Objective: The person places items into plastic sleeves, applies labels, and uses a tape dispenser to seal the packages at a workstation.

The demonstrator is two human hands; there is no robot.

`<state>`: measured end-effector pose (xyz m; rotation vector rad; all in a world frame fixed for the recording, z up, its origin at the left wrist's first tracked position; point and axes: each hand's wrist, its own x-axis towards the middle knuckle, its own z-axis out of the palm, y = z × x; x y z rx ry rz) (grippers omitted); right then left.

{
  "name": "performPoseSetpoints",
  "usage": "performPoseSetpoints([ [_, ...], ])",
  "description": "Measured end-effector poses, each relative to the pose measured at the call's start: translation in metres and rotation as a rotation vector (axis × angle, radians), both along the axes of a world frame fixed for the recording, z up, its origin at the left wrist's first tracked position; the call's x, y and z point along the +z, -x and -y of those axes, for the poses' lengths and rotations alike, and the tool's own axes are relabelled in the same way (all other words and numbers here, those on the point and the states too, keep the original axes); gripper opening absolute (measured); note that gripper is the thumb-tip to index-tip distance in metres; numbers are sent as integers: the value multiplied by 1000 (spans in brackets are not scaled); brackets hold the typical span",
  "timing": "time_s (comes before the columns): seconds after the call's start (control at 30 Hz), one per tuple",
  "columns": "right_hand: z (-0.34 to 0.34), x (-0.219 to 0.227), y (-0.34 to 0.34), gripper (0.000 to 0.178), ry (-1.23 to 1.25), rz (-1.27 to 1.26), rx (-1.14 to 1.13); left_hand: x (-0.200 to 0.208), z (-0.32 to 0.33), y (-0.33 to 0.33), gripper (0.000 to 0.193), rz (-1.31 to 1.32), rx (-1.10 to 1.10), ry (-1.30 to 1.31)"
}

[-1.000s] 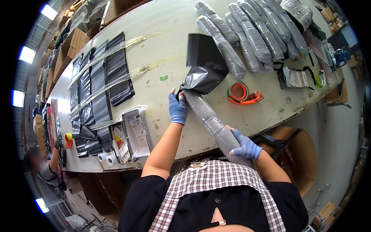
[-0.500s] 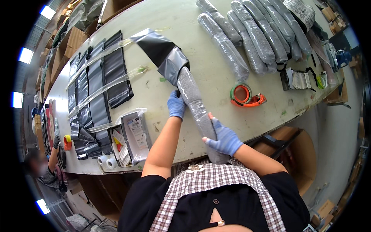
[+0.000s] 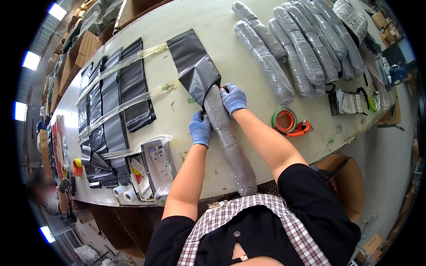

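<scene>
A long grey roll in clear plastic wrap [image 3: 226, 137] lies lengthwise before me, its near end at my apron. Its far end sits inside the mouth of a black plastic mailing bag [image 3: 191, 57], which stretches away flat on the table. My left hand [image 3: 201, 128], in a blue glove, is closed at the roll's left side by the bag's edge; its fingertips are partly hidden. On the right side, my gloved right hand [image 3: 234, 98] grips the bag's opening around the roll, thumb and fingers bent at the rim.
Several wrapped grey rolls [image 3: 297, 48] lie at the far right. Closer stand an orange tape dispenser [image 3: 290, 123] and a box cutter-like black item with labels [image 3: 348, 103]. Stacked black bags [image 3: 113, 97] lie left under clear tape strips, near an open tray [image 3: 157, 164]. A co-worker [image 3: 57, 195] is far left.
My right hand has moved from the roll's near part up to the bag's mouth. The bag now lies flatter and straighter on the table. My left hand stays near the mouth.
</scene>
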<state>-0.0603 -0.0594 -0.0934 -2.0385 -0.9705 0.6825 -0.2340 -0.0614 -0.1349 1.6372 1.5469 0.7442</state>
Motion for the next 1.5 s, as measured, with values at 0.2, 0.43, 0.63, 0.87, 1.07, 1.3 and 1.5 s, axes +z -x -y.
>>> performPoseSetpoints([
  [0.2,76,-18,35,12,-504,135,-75,-5,24,18,9,472,-7,77],
  [0.43,161,-20,28,9,-329,83,72,43,84,28,11,150,-270,203],
  [0.63,269,6,19,8,61,-255,138,44,140,78,12,-118,-435,243],
  [0.87,303,65,-170,8,-281,621,-407,96,115,-3,64,-327,-371,-848],
  [1.07,328,54,-343,28,339,797,-525,87,89,-25,38,-342,-545,-1083],
  [1.3,313,62,-390,41,780,587,-342,90,100,-18,31,-328,-689,-956],
  [1.5,323,51,-401,34,684,599,-416,116,104,-33,48,-415,-742,-872],
])
